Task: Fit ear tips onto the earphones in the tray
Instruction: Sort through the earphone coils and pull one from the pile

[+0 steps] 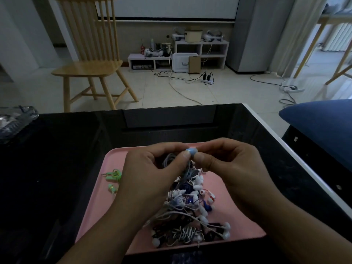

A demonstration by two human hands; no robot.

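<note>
Table (pixel 76 149): dark, glossy, fills the lower half of the frame. Pink tray (pixel 118 159) sits on it at lower centre.

Pile (pixel 190 206) of tangled earphones runs down the middle of the tray, white, blue, red and black mixed. Several white buds near the bottom edge look rounded, maybe tipped already; can't confirm at this resolution. Green pair (pixel 114 176) lies apart at the tray's left side, just left of the left wrist; can't tell if it's finished.

Progress, my read: early to middle. One piece in hand, most of the pile looks unsorted, so the bulk is left.

Left hand (pixel 152 168) and right hand (pixel 228 164) meet above the tray's far edge, centre frame. Both have thumb and forefinger clamped on one small pale-blue piece, the tip (pixel 191 150), pinched from either side. Other fingers curled. Grey cord hangs from under the left fingers into the pile, so the left likely holds the bud too; bud itself hidden.

Tip's long axis looks roughly left-right in frame, along the line between the pinches. Which end is the open one: can't tell.
</note>
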